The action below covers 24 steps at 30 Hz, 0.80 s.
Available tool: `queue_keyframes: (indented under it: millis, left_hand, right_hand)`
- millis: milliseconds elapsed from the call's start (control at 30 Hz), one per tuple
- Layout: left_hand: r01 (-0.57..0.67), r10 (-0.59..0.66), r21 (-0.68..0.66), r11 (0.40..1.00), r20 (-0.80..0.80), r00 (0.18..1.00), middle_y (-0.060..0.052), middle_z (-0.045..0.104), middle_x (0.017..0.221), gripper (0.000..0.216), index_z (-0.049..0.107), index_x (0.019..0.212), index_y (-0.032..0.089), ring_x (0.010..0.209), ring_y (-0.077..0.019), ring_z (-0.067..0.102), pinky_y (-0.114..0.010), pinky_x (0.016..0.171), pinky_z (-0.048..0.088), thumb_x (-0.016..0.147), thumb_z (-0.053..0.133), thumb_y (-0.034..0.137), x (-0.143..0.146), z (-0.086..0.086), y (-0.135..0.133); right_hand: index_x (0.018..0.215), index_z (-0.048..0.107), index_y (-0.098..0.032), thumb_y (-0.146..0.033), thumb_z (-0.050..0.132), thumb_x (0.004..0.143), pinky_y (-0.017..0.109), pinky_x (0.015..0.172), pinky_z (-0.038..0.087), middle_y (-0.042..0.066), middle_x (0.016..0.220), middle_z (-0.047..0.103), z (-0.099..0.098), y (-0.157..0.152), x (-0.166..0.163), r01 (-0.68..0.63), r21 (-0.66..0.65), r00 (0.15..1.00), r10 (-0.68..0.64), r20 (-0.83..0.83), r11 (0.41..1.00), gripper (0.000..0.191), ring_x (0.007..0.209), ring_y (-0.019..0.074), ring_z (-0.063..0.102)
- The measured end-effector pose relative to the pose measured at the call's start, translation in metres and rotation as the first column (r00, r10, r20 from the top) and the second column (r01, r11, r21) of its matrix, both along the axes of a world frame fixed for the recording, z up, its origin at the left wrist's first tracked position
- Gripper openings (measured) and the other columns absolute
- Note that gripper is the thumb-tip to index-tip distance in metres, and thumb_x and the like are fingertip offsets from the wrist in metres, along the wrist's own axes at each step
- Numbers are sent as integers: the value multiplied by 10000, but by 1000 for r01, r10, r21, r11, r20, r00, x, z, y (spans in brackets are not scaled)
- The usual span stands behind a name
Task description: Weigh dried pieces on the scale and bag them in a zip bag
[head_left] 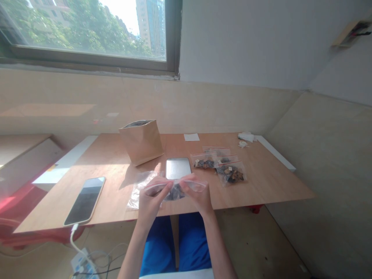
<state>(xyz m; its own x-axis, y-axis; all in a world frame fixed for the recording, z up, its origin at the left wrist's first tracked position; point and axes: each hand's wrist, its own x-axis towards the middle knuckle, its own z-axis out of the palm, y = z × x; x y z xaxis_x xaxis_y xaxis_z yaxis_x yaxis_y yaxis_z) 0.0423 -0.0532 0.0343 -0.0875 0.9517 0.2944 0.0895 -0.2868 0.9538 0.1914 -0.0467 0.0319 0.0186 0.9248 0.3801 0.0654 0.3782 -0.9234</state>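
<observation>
Between my hands is a clear zip bag (174, 192) with dark pieces inside, held just above the table's front edge. My left hand (152, 195) pinches its top edge on the left, thumb against the fingers. On the right, my right hand (198, 193) pinches the same edge, the two thumbs close together. Directly beyond the bag lies a flat scale with a silver top (178, 167). Empty-looking clear plastic bags (138, 190) lie beside my left hand. Several filled zip bags (231, 173) with dark dried pieces and small pale labels lie to the right.
An open brown paper pouch (142, 142) stands at the back left. A phone (85, 199) with a white charging cable (77, 242) lies at the left front edge. White paper (191, 137) lies at the back; small white packets (246, 136) sit back right. A power strip (84, 263) is on the floor.
</observation>
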Motion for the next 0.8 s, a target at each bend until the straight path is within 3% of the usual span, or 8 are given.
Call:
queue_keyframes:
  millis: [200,467,800]
  left_hand:
    - [-55,54,46,997,32,998,-39,663,721,109,703,706,175,706,-159,618,-239,612,496,706,669,279,3,2,-1]
    - [-10,10,-10,1000,-13,1000,-53,681,774,165,704,752,176,755,-187,634,-263,646,514,732,640,327,5,-2,2]
    - [-73,77,80,994,-40,996,-37,631,778,136,646,780,173,765,-157,601,-248,666,502,755,615,304,13,-6,2]
  right_hand:
    - [690,642,-181,-257,619,758,240,638,497,14,703,641,0,0,-3,69,64,997,-70,13,996,104,671,138,610]
    - [762,641,-188,-270,602,777,240,642,499,21,748,650,-4,2,-6,51,33,997,-53,63,998,93,690,142,616]
    - [736,635,-198,-249,595,783,267,679,495,23,735,645,-4,1,-13,84,113,995,-90,45,990,80,711,150,606]
